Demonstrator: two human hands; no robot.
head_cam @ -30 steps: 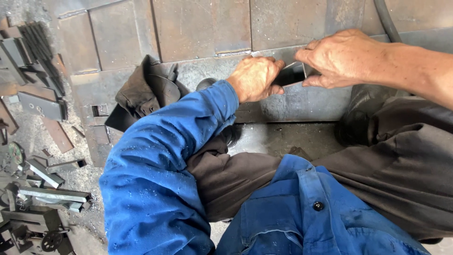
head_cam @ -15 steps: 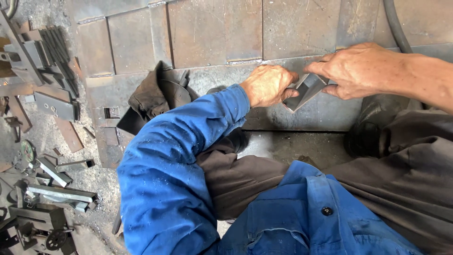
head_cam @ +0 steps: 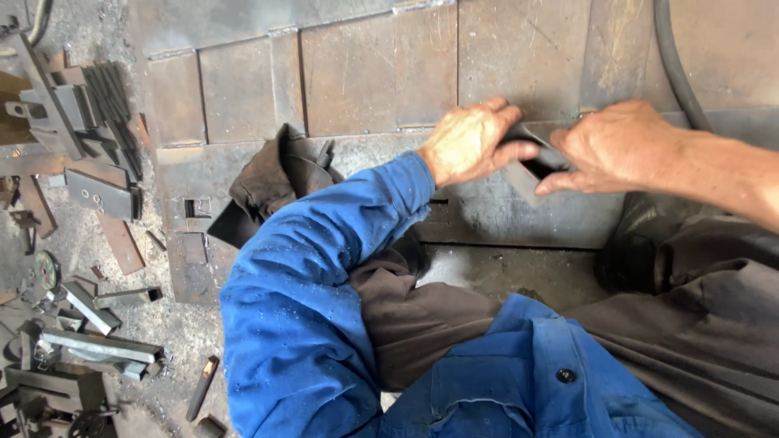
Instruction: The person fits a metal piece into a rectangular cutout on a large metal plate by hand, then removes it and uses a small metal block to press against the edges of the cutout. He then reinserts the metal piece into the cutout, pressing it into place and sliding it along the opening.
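Note:
My left hand (head_cam: 472, 142), in a blue sleeve, and my bare right hand (head_cam: 610, 146) both grip a small grey metal piece (head_cam: 531, 166) between them. The piece is an angled flat bracket held just above a large rusty steel plate (head_cam: 365, 73) with welded seams. My fingers cover most of the piece, so its full shape is hidden. Below the hands lie my knees in dark trousers and the blue jacket front.
A dark leather glove (head_cam: 272, 182) lies on the plate left of my arm. A black hose (head_cam: 677, 65) runs down the upper right. Stacked metal strips (head_cam: 101, 89), brackets and steel offcuts (head_cam: 97, 341) litter the gritty floor at left.
Both hands with the metal piece have stayed together over the plate. The piece has turned in my fingers. The camera has shifted, so the hands sit a little lower in view.

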